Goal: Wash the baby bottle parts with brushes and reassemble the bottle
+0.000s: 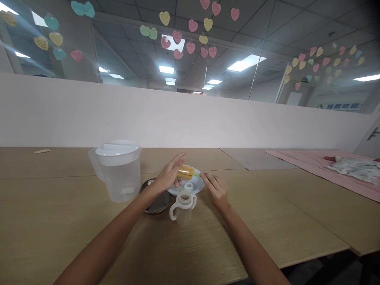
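A bottle brush with a yellow sponge-like head (185, 172) and a thin green handle lies level between my hands. My left hand (170, 174) is around the left end of the yellow head, fingers above and below it. At the other side, my right hand (216, 190) pinches the green handle's end. Below them stands an uncapped clear baby bottle (184, 209) with two white side handles. Just behind it, a white ring-shaped bottle part (189, 187) rests in a white plate (198, 186), partly hidden by my left hand.
To the left stands a lidded translucent pitcher (123, 178). A dark round lid or tray (157, 204) lies partly under my left forearm. Pink cloth (311, 162) with a patterned garment (353, 168) covers the far right of the wooden table (282, 221). A white wall (184, 118) runs behind.
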The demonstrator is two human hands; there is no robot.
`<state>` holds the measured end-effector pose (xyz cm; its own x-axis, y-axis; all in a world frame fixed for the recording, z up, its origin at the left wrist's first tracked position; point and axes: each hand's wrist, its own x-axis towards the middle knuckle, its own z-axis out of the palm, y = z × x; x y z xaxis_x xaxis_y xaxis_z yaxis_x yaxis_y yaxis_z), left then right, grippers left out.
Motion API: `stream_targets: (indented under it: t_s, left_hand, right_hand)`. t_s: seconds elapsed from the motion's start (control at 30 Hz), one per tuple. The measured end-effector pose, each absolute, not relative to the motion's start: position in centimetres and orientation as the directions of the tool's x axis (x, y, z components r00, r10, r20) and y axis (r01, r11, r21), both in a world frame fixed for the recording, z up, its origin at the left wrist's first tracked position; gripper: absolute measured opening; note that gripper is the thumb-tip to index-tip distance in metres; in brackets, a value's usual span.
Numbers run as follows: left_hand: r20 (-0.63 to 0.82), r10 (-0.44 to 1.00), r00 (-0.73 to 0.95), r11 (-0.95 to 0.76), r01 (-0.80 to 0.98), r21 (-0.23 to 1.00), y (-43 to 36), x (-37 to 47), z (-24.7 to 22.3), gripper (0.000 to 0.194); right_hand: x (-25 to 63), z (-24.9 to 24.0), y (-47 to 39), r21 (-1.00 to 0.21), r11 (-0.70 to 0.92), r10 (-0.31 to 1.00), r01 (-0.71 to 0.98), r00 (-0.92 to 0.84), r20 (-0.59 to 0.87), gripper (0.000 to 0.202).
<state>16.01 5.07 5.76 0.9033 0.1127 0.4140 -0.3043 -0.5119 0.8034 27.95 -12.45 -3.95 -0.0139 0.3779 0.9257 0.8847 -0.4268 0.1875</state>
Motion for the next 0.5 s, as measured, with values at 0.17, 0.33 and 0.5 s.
stream_targets:
  t_s: [0.17, 0.33, 0.5]
  left_hand:
    - [0.636, -0.012, 0.771, -0.769, -0.414, 0.488, 5.5, 15.6, 6.6, 0.052]
    - [0.612, -0.114, 0.783, -0.627, -0.535, 0.567, 5.7, 15.0, 7.5, 0.033]
    - [0.44, 0.144, 0.886, -0.631, -0.26, 0.731, 5.9, 14.8, 7.2, 0.048]
  right_hand:
    - [28.2, -3.9, -12.2, 0.167, -0.409, 0.381, 0.897, 0.002, 0.924, 0.041]
    - [28.1, -3.9, -12.1, 0.159, -0.354, 0.328, 0.922, -0.037, 0.944, 0.043]
    - [27.7, -4.1, -12.1, 0.195, -0.364, 0.359, 0.911, -0.056, 0.932, 0.041]
